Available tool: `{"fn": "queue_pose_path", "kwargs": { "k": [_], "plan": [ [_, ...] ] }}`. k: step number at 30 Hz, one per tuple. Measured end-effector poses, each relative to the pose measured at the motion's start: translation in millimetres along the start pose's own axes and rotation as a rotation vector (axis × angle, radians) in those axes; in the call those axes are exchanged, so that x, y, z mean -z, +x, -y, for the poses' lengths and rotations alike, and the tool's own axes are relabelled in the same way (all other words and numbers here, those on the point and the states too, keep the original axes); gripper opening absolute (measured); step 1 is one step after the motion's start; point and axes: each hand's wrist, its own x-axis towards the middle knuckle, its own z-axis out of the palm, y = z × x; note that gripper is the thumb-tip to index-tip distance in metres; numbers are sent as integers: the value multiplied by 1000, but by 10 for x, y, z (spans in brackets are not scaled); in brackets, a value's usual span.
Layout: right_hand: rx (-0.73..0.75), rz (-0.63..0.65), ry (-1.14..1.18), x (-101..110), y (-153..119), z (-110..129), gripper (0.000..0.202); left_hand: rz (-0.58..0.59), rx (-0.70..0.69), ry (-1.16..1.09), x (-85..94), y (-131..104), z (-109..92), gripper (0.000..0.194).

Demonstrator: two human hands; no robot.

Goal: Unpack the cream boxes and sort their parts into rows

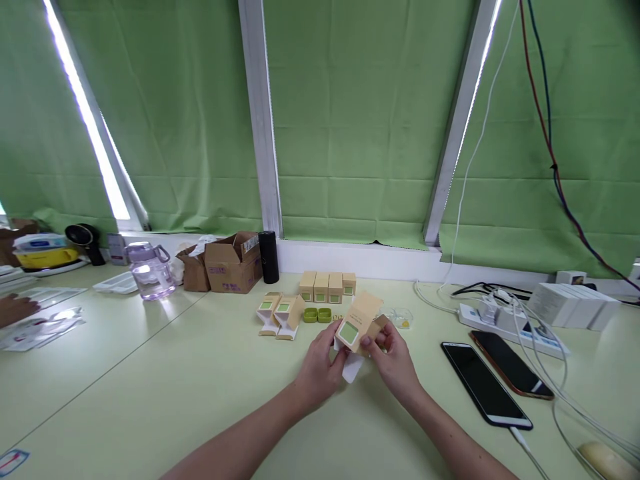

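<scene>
Between my two hands is a small kraft cardboard box (pixel 349 331) with a green square window and its flaps unfolded. My left hand (pixel 323 360) grips its left side, thumb over the lower edge. My right hand (pixel 393 357) pinches a side flap on the right. A white flap hangs below the box. Just beyond lie two small green square cases (pixel 317 315) and some tiny yellowish pieces (pixel 338 318). Two part-open kraft boxes (pixel 280 313) stand to the left. Behind them is a row of several closed kraft boxes (pixel 321 287).
A clear plastic tray (pixel 400 317) lies right of the box. Two phones (pixel 487 385) (pixel 511 363), a power strip (pixel 513 328) with cables and white boxes (pixel 570 305) are at right. A brown carton (pixel 233 262), black cylinder (pixel 269 257) and water jug (pixel 150 270) stand left. Another person's hand (pixel 17 309) shows far left.
</scene>
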Motion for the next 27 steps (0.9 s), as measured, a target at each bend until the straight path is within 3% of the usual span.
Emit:
{"fn": "queue_pose_path", "kwargs": {
  "k": [7,18,27],
  "plan": [
    [-8,-32,-8,46,38,21,66,85,106,-184,3,28,-107,47],
    [-35,-97,3,54,58,4,60,154,220,-676,-13,43,-37,54],
    [-53,-170,-23,32,57,53,50,233,323,-772,-1,38,-54,59]
  ]
}}
